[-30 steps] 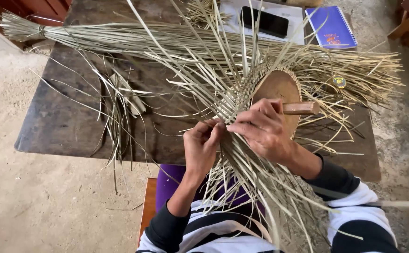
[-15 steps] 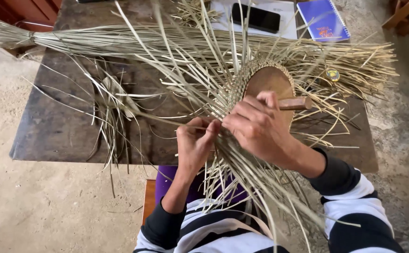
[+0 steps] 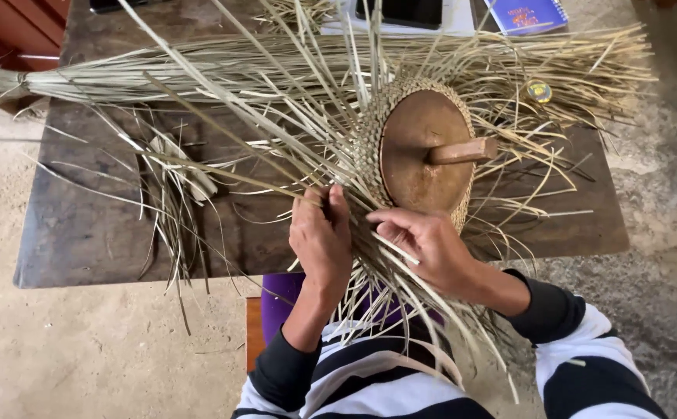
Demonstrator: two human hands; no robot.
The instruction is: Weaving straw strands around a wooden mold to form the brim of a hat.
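A half-woven straw piece (image 3: pixel 369 147) wraps around a round brown wooden mould (image 3: pixel 416 151) with a stub handle (image 3: pixel 463 150), lying on its side at the front edge of a dark wooden table (image 3: pixel 105 233). Long loose straw strands (image 3: pixel 276 101) fan out from the weave in all directions. My left hand (image 3: pixel 321 237) pinches strands at the weave's lower left edge. Just under the mould, my right hand (image 3: pixel 424 244) has its fingers closed on other strands, one strand crossing its fingers.
A tied bundle of straw (image 3: pixel 121 77) lies across the back of the table. A small loose clump of straw (image 3: pixel 175 182) lies at the left. A dark phone (image 3: pixel 400 9), a blue notebook (image 3: pixel 529 14) and a small round tin (image 3: pixel 539 91) sit at the back right. Concrete floor surrounds.
My right hand has come off the mould's face and dropped below it, uncovering the mould and its handle. My left hand stays at the weave's edge. The view has shifted closer.
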